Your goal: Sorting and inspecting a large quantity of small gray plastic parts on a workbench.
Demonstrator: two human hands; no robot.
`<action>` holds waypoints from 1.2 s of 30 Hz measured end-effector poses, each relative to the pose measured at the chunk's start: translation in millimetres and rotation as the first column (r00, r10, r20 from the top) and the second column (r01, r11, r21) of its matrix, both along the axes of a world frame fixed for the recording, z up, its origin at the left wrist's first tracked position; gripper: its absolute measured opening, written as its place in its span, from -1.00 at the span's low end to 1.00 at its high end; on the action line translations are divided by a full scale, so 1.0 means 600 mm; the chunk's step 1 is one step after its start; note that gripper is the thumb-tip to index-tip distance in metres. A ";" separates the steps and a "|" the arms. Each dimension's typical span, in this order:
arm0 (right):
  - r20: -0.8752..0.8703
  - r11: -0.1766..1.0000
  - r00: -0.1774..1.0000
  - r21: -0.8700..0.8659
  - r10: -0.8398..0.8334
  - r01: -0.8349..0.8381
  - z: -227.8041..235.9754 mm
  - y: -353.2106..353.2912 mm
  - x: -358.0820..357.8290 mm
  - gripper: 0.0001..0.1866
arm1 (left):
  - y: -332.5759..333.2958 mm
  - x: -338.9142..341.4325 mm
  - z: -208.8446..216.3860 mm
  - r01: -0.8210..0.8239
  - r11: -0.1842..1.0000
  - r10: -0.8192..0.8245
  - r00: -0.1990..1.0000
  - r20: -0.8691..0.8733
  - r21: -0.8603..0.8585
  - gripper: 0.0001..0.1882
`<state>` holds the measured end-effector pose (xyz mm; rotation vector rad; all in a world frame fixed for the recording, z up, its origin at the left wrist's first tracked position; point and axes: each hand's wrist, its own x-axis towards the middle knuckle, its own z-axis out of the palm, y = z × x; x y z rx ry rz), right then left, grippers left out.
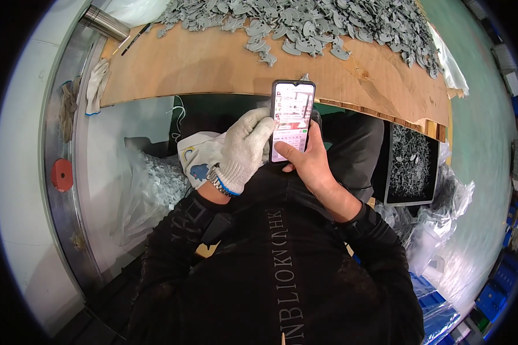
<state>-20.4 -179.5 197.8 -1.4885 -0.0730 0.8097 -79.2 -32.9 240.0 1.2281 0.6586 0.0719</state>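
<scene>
A dark-framed smartphone (293, 109) with a lit screen is upright in front of my lap, just below the table's near edge. My right hand (315, 161), bare, wraps its lower right side, and the thumb lies over the lower screen. Against the phone's left edge is my left hand (244, 144), in a white knitted glove with a blue cuff; its fingers are curled together, with the tips partly hidden by the phone. A metal-banded watch (217, 179) circles the left wrist. Beside that hand lies a white cloth (199, 158) with a blue animal print.
Many flat grey parts (305, 29) are heaped on the wooden table (201, 66). A metal cylinder (105, 23), a thin brush-like tool (136, 39) and a white glove (97, 86) are at the left. Below stand a black bin (411, 164) and clear plastic bags (155, 184).
</scene>
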 end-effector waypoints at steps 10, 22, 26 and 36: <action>0.001 0.999 0.999 0.002 0.036 -0.036 -0.003 0.000 -0.003 -0.28 | 0.002 -0.002 -0.003 -0.021 0.998 0.023 0.999 0.024 -0.058 -0.69; -0.003 1.000 1.000 -0.021 0.019 -0.019 -0.002 0.003 -0.005 -0.27 | 0.005 -0.006 -0.011 0.030 0.998 -0.029 1.000 0.011 -0.057 -0.69; -0.002 1.000 1.000 0.007 0.026 -0.026 -0.002 0.001 -0.006 -0.30 | 0.005 -0.004 -0.018 0.006 1.000 -0.006 1.000 0.014 -0.030 -0.68; -0.030 0.994 0.999 0.106 0.021 -0.018 -0.005 0.000 -0.005 -0.33 | 0.008 -0.002 -0.024 -0.029 0.997 0.031 0.999 0.032 -0.066 -0.66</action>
